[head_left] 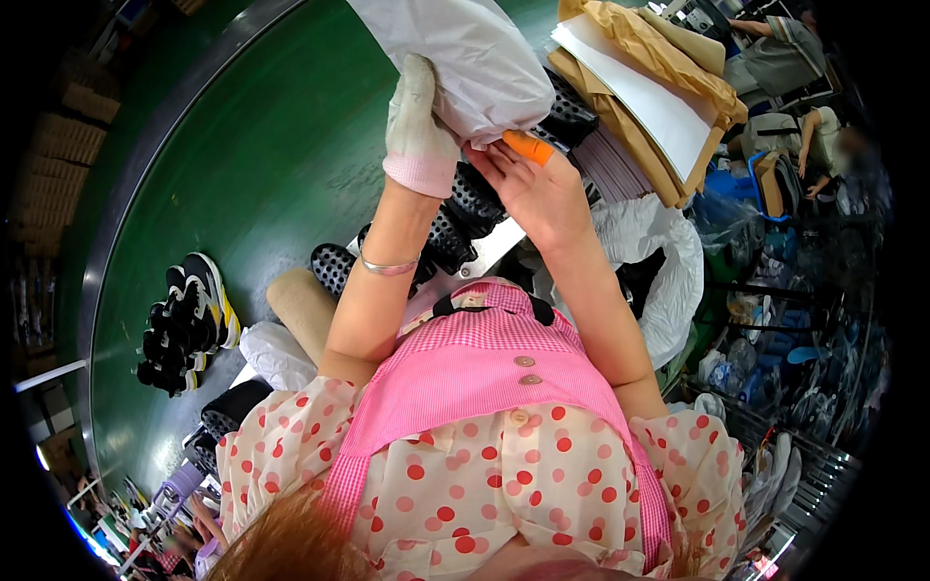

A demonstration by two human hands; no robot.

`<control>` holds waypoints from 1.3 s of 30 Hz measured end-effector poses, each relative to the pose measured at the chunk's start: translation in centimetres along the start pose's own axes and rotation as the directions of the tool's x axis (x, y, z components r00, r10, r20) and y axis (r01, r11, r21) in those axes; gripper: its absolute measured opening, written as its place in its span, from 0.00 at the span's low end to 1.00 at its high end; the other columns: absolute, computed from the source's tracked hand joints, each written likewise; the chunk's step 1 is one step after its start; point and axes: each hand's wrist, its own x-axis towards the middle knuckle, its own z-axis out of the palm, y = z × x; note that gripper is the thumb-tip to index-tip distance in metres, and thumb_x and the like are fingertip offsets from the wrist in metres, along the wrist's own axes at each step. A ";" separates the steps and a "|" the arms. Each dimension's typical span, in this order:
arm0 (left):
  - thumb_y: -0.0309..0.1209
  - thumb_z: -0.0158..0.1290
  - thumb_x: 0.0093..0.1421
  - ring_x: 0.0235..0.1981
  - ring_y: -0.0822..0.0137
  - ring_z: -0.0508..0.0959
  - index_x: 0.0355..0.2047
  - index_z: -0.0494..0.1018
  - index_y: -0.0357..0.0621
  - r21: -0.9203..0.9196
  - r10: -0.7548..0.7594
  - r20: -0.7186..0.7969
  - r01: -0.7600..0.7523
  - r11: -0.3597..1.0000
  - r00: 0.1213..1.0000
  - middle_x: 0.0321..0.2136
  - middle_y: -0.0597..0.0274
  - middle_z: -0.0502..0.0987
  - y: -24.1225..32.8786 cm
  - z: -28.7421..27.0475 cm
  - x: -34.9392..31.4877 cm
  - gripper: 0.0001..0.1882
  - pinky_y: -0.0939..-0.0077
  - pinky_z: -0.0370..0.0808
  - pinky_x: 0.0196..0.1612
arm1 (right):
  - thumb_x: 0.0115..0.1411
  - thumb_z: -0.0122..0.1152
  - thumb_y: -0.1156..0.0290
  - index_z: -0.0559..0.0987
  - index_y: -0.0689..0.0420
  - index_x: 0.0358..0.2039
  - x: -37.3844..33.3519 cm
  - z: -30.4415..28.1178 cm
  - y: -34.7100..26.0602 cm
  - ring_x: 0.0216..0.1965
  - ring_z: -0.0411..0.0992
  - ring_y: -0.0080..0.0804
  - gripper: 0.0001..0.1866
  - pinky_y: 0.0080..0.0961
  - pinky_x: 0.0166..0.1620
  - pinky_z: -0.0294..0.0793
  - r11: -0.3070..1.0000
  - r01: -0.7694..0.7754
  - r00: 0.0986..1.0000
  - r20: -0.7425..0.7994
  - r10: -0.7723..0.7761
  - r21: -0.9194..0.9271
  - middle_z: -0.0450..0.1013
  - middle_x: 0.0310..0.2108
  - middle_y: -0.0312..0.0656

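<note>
A sheet of thin white paper (484, 63) bulges and creases at the top middle; whether it wraps something is hidden. My left hand (418, 131), in a white knit glove with a pink cuff, grips its left side, thumb in front. My bare right hand (544, 194), with an orange cover on one finger, pinches the paper's lower edge between the fingertips. Below both hands lies a row of black perforated pieces with rounded ends (475, 198). Another black perforated piece (567, 116) rests just right of the paper.
Black, white and yellow sneakers (208, 300) stand on the green table (262, 136) at left. Brown paper with white sheets (644, 97) is stacked at upper right. A white bag-lined container (668, 261) sits by my right arm. Other people (823, 145) are at far right.
</note>
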 end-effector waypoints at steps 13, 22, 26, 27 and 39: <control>0.49 0.40 0.68 0.61 0.54 0.62 0.61 0.55 0.41 -0.393 -0.201 -0.036 0.171 0.904 0.979 0.59 0.54 0.62 -0.5 0.1 0.2 0.30 0.55 0.60 0.63 | 0.61 0.58 0.76 0.75 0.60 0.39 1.5 -1.6 1.3 0.43 0.72 0.28 0.06 0.29 0.50 0.73 0.965 0.210 0.971 -0.082 -0.225 -0.159 0.73 0.40 0.39; 0.59 0.46 0.60 0.59 0.56 0.64 0.61 0.57 0.50 -0.383 -0.274 -0.104 0.216 0.898 0.956 0.57 0.60 0.65 -0.7 1.8 0.0 0.36 0.53 0.62 0.61 | 0.60 0.58 0.79 0.72 0.60 0.42 1.5 -2.1 -0.2 0.41 0.72 0.25 0.10 0.26 0.49 0.72 0.931 0.327 0.944 0.018 -0.328 -0.160 0.74 0.38 0.37; 0.58 0.48 0.59 0.59 0.54 0.64 0.60 0.57 0.47 -0.416 -0.289 -0.118 0.217 0.883 0.950 0.57 0.59 0.65 -0.2 1.6 -0.1 0.37 0.53 0.61 0.61 | 0.58 0.58 0.81 0.69 0.59 0.45 1.2 -2.2 -1.5 0.43 0.71 0.24 0.14 0.22 0.51 0.69 0.912 0.354 0.935 0.081 -0.345 -0.208 0.73 0.41 0.37; 0.58 0.49 0.59 0.59 0.54 0.64 0.60 0.57 0.46 -0.434 -0.315 -0.132 0.231 0.871 0.940 0.57 0.59 0.65 -0.1 1.7 -0.1 0.38 0.53 0.61 0.61 | 0.58 0.59 0.80 0.69 0.59 0.45 1.1 -2.4 -1.8 0.45 0.71 0.25 0.14 0.23 0.52 0.68 0.898 0.369 0.929 0.084 -0.359 -0.239 0.72 0.42 0.37; 0.63 0.38 0.62 0.54 0.56 0.69 0.62 0.58 0.52 -0.480 -0.372 -0.064 0.298 0.825 0.926 0.56 0.58 0.67 -1.3 1.0 0.2 0.37 0.58 0.68 0.55 | 0.52 0.61 0.88 0.77 0.60 0.46 0.1 -2.5 -0.9 0.41 0.75 0.25 0.20 0.24 0.47 0.75 0.779 0.339 0.938 0.121 -0.326 -0.527 0.77 0.39 0.38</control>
